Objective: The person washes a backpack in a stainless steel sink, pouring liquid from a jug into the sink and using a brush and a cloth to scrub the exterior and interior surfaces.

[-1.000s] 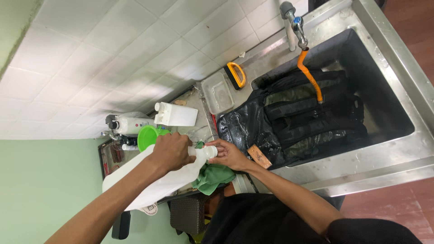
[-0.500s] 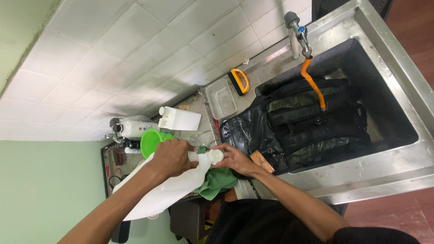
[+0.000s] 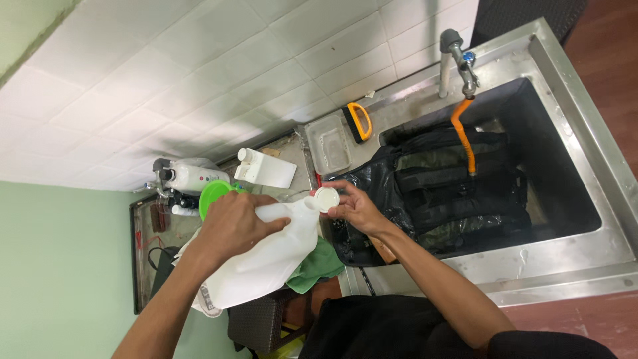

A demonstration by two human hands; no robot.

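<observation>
Fingers (image 3: 340,194) of the right hand (image 3: 355,207) pinch a round white cap (image 3: 326,199), closed lightly around its rim, right at the mouth of a large white plastic jug (image 3: 266,259). The left hand (image 3: 232,229) wraps the jug's upper shoulder near the neck, its fingers curled firmly over the plastic, and holds it tilted with the mouth pointing toward three o'clock. Whether the cap sits on the threads or has just come free cannot be told; it looks level with the opening and touching or nearly touching it. The step in hand appears to be working the cap at the jug's neck, and the next move would call for a steady jug and a clean turn or lift of the cap.

Under the jug, at about five o'clock, lies a green cloth (image 3: 319,266). At three o'clock a black backpack (image 3: 438,193) fills the steel sink (image 3: 585,133), with an orange hose (image 3: 462,136) hanging from the tap (image 3: 457,56) at one o'clock. On the worktop (image 3: 399,113) at twelve o'clock sit a clear tray (image 3: 330,143) and a brush with an orange handle (image 3: 359,121); at eleven o'clock lies a smaller white bottle (image 3: 266,169), with a green bowl (image 3: 216,194) just beside it.
</observation>
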